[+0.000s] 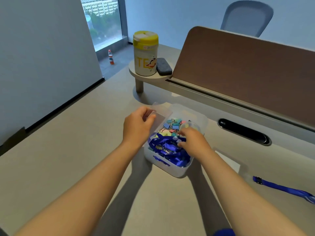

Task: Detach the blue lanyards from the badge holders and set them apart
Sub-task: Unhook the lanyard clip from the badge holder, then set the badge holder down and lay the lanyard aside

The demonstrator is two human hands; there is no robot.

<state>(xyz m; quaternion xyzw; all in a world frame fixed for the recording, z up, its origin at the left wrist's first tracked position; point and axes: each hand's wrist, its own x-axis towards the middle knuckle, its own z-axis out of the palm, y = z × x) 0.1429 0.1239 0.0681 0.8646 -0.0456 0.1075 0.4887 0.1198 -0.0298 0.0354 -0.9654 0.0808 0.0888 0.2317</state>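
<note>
A white plastic bin (pixel 172 169) stands in the middle of the desk, with a tangle of blue lanyards (pixel 168 149) in its near half. My left hand (pixel 138 126) grips a clear badge holder (pixel 158 120) over the bin's left rim. My right hand (pixel 192 140) pinches the small clip end of a lanyard (pixel 178 141) just above the tangle. One detached blue lanyard (pixel 286 189) lies flat on the desk at the right, beside a clear badge holder (pixel 228 160).
Pastel binder clips (pixel 173 125) fill the bin's far half. A yellow-lidded tumbler (pixel 145 55) and a grey eraser (pixel 164 66) sit on a small raised shelf behind. A brown divider panel (pixel 238 68) and a cable slot (pixel 243 132) run along the desk's back right.
</note>
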